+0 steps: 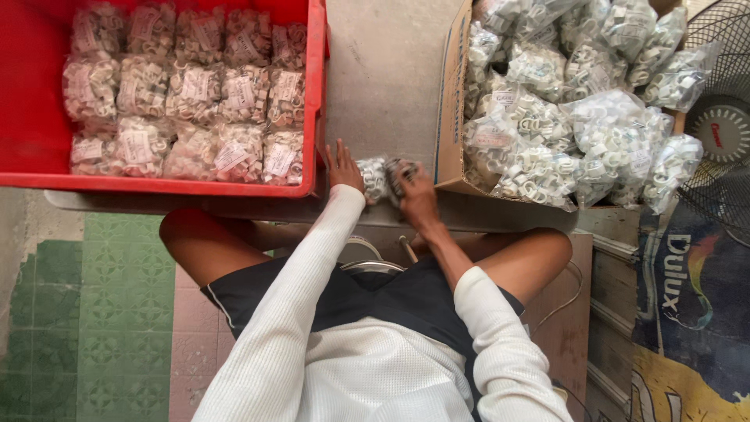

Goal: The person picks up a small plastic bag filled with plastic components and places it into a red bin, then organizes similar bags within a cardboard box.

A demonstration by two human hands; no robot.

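The red crate [308, 94] fills the upper left, its near rim running along the top of the person's knee and its right wall ending just left of the hands; inside, labelled bags [187, 94] of small pale rings lie in tidy rows, packed against the right wall, with bare red floor open at the crate's far left. The cardboard box [451, 101] stands at the upper right, heaped above its rim with clear bags [578, 117] of white rings, some spilling over its near edge. A fan [723, 117] stands just beside the box at the right edge. Between crate and box runs a strip of bare concrete [383, 70], the only open room, and the hands work at its near end. One small bag [383, 178] of rings lies there on the ledge between the two containers. The left hand [342, 168] lies flat and spread, fingers released, touching the bag's left side close by the crate's corner. The right hand [414, 191] is clenched over the bag's right end, grasping it, near the box's front corner.
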